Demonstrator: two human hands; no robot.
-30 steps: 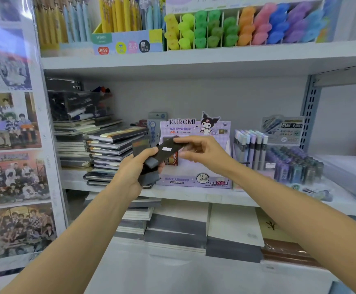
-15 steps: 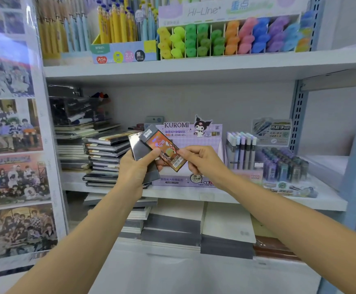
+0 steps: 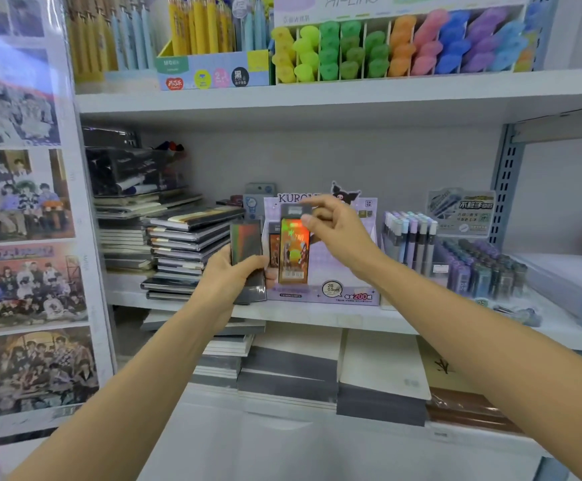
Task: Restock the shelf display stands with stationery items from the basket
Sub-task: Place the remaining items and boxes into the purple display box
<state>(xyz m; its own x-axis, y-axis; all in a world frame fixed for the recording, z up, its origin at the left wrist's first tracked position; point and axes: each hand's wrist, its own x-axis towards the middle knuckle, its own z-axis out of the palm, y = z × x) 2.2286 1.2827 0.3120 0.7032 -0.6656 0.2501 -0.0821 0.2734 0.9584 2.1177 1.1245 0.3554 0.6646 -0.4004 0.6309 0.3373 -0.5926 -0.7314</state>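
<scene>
One pack (image 3: 293,253) is hanging upright, pinched by the right hand (image 3: 338,231), seemingly for the Kuromi stand (image 3: 349,263); left hand (image 3: 232,277) is gripping spares (image 3: 246,243).

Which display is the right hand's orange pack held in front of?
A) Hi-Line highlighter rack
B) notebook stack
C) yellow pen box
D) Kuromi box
D: the right hand pinches the top of the orange pack, upright before the purple Kuromi box; the left hand grips the dark packs beside it.
</scene>
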